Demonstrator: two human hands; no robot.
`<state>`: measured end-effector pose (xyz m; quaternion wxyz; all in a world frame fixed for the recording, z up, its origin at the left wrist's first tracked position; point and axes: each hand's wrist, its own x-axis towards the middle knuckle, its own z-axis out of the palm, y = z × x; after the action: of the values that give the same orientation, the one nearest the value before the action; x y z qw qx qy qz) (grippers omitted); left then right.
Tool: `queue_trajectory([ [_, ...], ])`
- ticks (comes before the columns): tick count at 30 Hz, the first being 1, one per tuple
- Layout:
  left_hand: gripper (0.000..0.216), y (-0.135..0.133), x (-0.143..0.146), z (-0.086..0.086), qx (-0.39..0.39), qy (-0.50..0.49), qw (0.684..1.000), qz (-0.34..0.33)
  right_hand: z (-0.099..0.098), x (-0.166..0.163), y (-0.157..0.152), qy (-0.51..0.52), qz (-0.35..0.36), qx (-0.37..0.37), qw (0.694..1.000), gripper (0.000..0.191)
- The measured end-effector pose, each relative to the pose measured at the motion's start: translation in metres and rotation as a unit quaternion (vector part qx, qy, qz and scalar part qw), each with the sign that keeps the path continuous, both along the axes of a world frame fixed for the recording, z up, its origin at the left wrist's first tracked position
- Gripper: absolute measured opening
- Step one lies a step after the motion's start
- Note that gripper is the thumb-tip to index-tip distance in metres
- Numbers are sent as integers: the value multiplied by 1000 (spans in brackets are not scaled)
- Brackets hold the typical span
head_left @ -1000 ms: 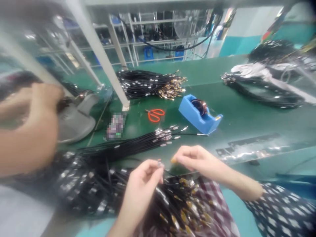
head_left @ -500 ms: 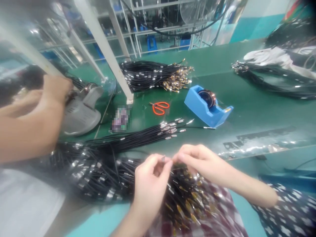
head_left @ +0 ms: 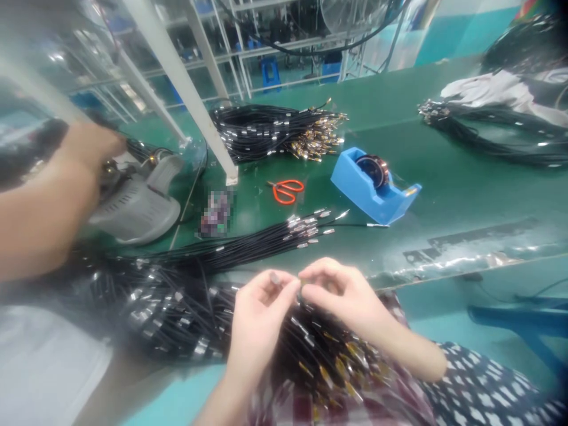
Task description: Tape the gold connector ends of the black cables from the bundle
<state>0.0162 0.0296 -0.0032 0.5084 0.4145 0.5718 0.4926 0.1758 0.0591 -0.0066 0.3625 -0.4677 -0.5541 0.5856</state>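
My left hand (head_left: 260, 316) pinches the metal end of a thin black cable (head_left: 277, 278) between thumb and fingers. My right hand (head_left: 339, 293) is closed in a pinch right beside it, fingertips meeting the left hand's at that cable end. Both hands hover over a heap of black cables with gold and silver tips (head_left: 310, 355) lying across my lap at the table's near edge. A straight bundle of black cables (head_left: 248, 242) lies on the green table just beyond my hands.
A co-worker's arm (head_left: 44, 201) reaches in from the left to a grey machine (head_left: 137, 204). On the green table (head_left: 444, 189) are orange scissors (head_left: 286, 190), a blue tape dispenser (head_left: 375, 186), a coiled cable bundle (head_left: 270, 133) and more cables (head_left: 488, 142) far right. A white post (head_left: 195, 112) stands behind.
My two hands have drawn closer together and slightly toward me, fingertips now meeting at the cable end. The co-worker's hand shifted a little at the grey machine.
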Motion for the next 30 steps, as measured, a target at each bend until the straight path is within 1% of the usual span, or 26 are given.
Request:
queue_trajectory([
  [3,10,-1,-2,0,-17,-32,999,-24,-1,-1,1,33,-14,-2,999,18],
  [5,20,-2,-4,1,-19,-64,997,-41,2,3,5,38,-18,-4,999,17],
  [8,24,-2,-5,0,-17,-94,994,-50,10,8,12,12,16,17,1000,16],
  [11,22,-1,-4,-2,-17,-91,995,-34,17,8,19,-19,60,52,997,15],
  [13,22,-1,-3,-3,-15,-85,996,-21,19,5,23,-34,76,60,995,15],
  [19,28,-2,-2,-1,-24,-88,996,-16,19,-2,30,-45,85,43,994,15],
  [24,27,-3,-3,-2,-26,-94,995,-12,19,-5,30,-29,97,17,995,18],
  [30,26,-2,-3,-3,-23,-94,995,-16,19,-4,30,-16,99,12,995,18],
])
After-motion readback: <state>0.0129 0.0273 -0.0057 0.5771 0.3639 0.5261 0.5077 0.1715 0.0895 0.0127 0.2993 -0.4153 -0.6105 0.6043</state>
